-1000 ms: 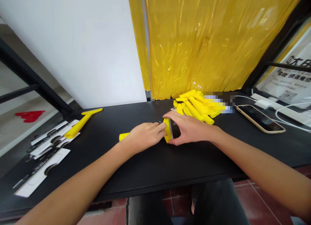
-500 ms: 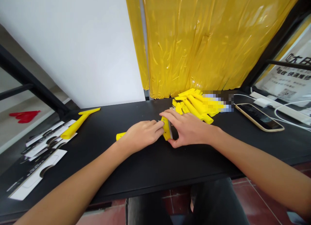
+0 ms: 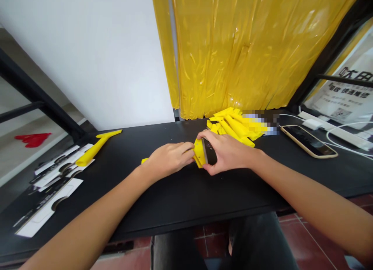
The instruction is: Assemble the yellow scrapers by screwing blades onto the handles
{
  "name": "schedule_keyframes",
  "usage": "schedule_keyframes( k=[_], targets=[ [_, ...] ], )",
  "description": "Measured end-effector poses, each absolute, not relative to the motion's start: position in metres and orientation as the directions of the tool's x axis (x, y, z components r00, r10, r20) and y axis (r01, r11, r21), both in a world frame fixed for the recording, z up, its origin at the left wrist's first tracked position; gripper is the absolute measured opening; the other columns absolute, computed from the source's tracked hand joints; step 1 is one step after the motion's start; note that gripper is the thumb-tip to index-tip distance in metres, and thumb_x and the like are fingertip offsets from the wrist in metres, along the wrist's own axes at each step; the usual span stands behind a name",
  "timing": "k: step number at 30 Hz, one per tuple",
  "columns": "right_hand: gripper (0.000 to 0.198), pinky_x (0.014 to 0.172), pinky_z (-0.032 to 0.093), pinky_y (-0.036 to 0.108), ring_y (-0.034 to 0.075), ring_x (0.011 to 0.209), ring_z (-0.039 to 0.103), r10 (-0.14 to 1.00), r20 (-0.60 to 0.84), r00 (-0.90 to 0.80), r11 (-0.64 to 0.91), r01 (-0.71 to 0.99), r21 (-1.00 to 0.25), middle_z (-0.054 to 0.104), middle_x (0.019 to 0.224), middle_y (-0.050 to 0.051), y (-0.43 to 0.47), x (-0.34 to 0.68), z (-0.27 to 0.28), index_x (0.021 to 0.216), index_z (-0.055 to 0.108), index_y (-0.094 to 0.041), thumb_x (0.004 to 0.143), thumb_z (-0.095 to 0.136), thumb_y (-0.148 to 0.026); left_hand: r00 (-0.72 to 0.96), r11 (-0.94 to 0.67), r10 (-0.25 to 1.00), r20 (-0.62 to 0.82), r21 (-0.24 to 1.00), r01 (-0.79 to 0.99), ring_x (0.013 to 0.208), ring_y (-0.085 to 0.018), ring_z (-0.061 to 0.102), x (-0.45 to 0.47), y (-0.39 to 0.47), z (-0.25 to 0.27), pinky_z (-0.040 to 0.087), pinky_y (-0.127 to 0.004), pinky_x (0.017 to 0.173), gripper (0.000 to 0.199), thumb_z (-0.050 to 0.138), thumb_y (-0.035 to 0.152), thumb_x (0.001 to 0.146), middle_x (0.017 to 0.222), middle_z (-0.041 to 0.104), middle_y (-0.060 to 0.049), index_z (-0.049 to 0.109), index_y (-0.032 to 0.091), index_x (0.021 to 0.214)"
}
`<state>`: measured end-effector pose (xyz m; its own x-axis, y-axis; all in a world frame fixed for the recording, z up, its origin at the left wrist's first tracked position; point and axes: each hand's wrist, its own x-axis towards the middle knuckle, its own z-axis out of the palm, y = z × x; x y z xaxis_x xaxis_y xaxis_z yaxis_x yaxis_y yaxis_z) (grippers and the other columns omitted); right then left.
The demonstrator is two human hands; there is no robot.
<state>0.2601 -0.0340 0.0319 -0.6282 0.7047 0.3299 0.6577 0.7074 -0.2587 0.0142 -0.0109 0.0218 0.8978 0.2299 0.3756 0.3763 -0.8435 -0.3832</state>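
Observation:
My left hand [image 3: 170, 157] is closed around the handle of a yellow plastic scraper [image 3: 199, 152]; the handle's end shows behind the wrist. Small holes or fasteners dot its wide head, which is turned upward. With thumb and fingers, my right hand [image 3: 224, 151] grips a dark flat blade [image 3: 210, 151] by its ends, against the right side of the head. Whether the blade is fixed to the head, I cannot tell. Both hands are low over the black table [image 3: 163, 200].
Behind my right hand lies a pile of yellow scraper parts [image 3: 233, 124]. Another yellow scraper handle [image 3: 90, 151] rests partly on white-and-black cardboard sleeves [image 3: 49, 207] at the left. A phone [image 3: 309, 141], white cables and a power strip [image 3: 335, 130] are at the right. A red object [image 3: 33, 139] lies far left.
The scraper head and blade have turned, so the blade's dark flat face now shows between my right thumb and fingers. Both hands keep their grip.

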Motion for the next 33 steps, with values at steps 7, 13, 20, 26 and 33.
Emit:
schedule_keyframes(
  k=[7, 13, 20, 26, 33],
  targets=[
    [0.073, 0.085, 0.052, 0.04, 0.026, 0.097, 0.065, 0.763, 0.323, -0.56, 0.646, 0.639, -0.419, 0.063, 0.121, 0.011, -0.031, 0.263, 0.03, 0.13, 0.042, -0.022, 0.069, 0.075, -0.042, 0.882, -0.849, 0.238, 0.408, -0.353, 0.392, 0.086, -0.017, 0.071, 0.015, -0.014, 0.027, 0.059, -0.029, 0.074, 0.023, 0.044, 0.027, 0.105, 0.105, 0.071, -0.008, 0.064, 0.016, 0.099],
    [0.071, 0.086, 0.052, 0.04, 0.025, 0.098, 0.064, 0.777, 0.343, -0.528, 0.626, 0.592, -0.508, 0.062, 0.126, 0.011, -0.027, 0.265, 0.028, 0.13, 0.043, -0.025, 0.069, 0.077, -0.038, 0.878, -0.864, 0.206, 0.433, -0.341, 0.371, 0.088, -0.017, 0.072, 0.015, -0.015, 0.027, 0.059, -0.029, 0.077, 0.023, 0.045, 0.025, 0.104, 0.106, 0.073, -0.009, 0.065, 0.016, 0.098],
    [0.053, 0.086, 0.053, 0.037, 0.023, 0.114, 0.058, 0.802, 0.324, -0.501, 0.553, 0.419, -0.72, 0.054, 0.135, 0.01, -0.019, 0.268, 0.025, 0.122, 0.045, -0.024, 0.078, 0.072, -0.036, 0.87, -0.841, 0.22, 0.441, -0.365, 0.398, 0.086, -0.016, 0.071, 0.016, -0.015, 0.027, 0.057, -0.027, 0.074, 0.026, 0.043, 0.027, 0.105, 0.102, 0.072, -0.008, 0.064, 0.016, 0.094],
    [0.046, 0.082, 0.052, 0.035, 0.023, 0.112, 0.058, 0.829, 0.379, -0.411, 0.533, 0.374, -0.759, 0.057, 0.135, 0.01, -0.012, 0.27, 0.022, 0.121, 0.045, -0.024, 0.084, 0.067, -0.04, 0.88, -0.82, 0.263, 0.396, -0.389, 0.421, 0.082, -0.015, 0.068, 0.018, -0.017, 0.028, 0.054, -0.025, 0.07, 0.023, 0.041, 0.026, 0.105, 0.098, 0.069, -0.006, 0.062, 0.017, 0.106],
    [0.061, 0.086, 0.05, 0.043, 0.029, 0.101, 0.064, 0.887, 0.419, -0.194, 0.397, 0.784, -0.477, 0.063, 0.127, 0.014, 0.001, 0.283, 0.02, 0.125, 0.05, -0.019, 0.079, 0.068, -0.055, 0.902, -0.796, 0.279, 0.33, -0.446, 0.409, 0.082, -0.016, 0.067, 0.019, -0.014, 0.025, 0.052, -0.025, 0.063, 0.022, 0.041, 0.021, 0.103, 0.106, 0.067, -0.006, 0.061, 0.02, 0.112]
  ],
)
